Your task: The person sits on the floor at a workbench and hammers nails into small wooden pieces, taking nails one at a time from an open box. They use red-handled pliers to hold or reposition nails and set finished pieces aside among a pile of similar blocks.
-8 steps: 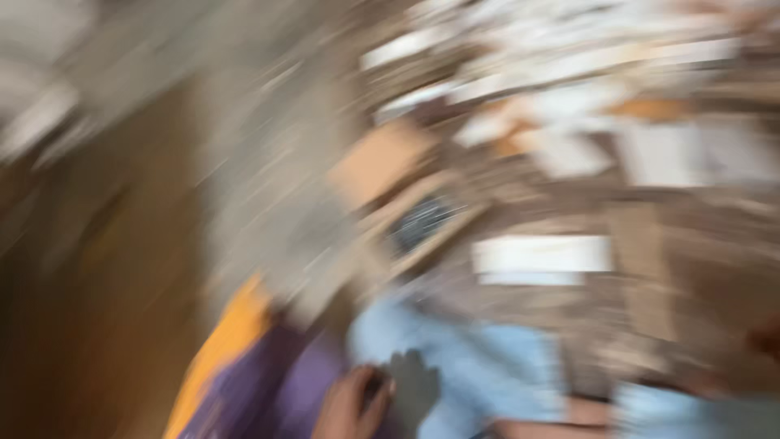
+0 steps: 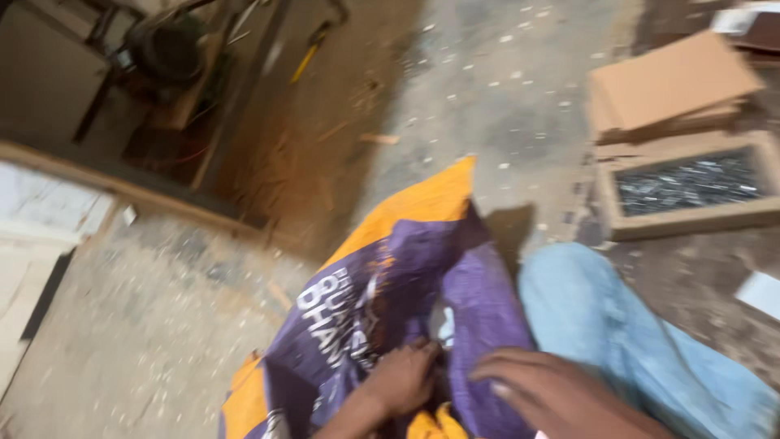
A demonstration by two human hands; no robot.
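Gripping purple-and-orange sack (image 2: pixel 382 301), left hand (image 2: pixel 404 376) inside folds, right hand (image 2: pixel 561 394) beside

- The left hand (image 2: pixel 404 378) is bare, with no glove, ring or band showing on it.
- Its wrist and the short stretch of forearm in view are bare too; no sleeve or cuff reaches that far down.
- The right hand (image 2: pixel 561 394) is likewise bare and ungloved, and motion blur smears it.
- Its fingers (image 2: pixel 508 367) show no rings, as far as the blur lets one tell.
- One leg (image 2: pixel 626 341) wears light blue denim trousers, faded and softly creased, with no seam or pocket in sight.
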